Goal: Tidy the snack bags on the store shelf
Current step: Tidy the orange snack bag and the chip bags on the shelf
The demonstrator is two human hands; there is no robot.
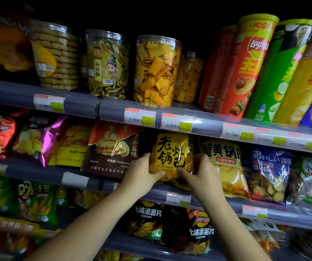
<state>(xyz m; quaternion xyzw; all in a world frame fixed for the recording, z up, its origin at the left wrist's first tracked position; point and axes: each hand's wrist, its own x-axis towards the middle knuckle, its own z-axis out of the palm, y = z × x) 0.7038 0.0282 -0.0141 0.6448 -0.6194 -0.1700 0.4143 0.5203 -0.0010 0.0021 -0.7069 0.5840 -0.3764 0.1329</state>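
- Two bare forearms reach up from the bottom edge toward the middle shelf [204, 199], the nearest things to the camera.
- Left hand [142, 177] grips the lower left edge of the yellow snack bag [172, 153], thumb across the front, fingers tucked behind the bag's side.
- Right hand [201, 174] clasps the same bag's lower right edge, thumb on the front near the bottom and fingers curled around its side.
- Between the two hands the yellow snack bag stands upright on the middle shelf, its black lettering facing outward.
- Just left of the left hand a dark brown chip bag [111, 149] leans, touching the held bag's side.
- Just right of the right hand sits a pale yellow bag [226, 166], with a blue bag [268, 172] beyond it.
- Above the hands, clear tubs of crackers [157, 70] and tall chip canisters [245, 66] stand on the upper shelf, with price tags [140, 117] along its rail.
- Below the hands, black chip bags [170, 227] lie on the lower shelf, with green bags [36, 200] well off to the left.
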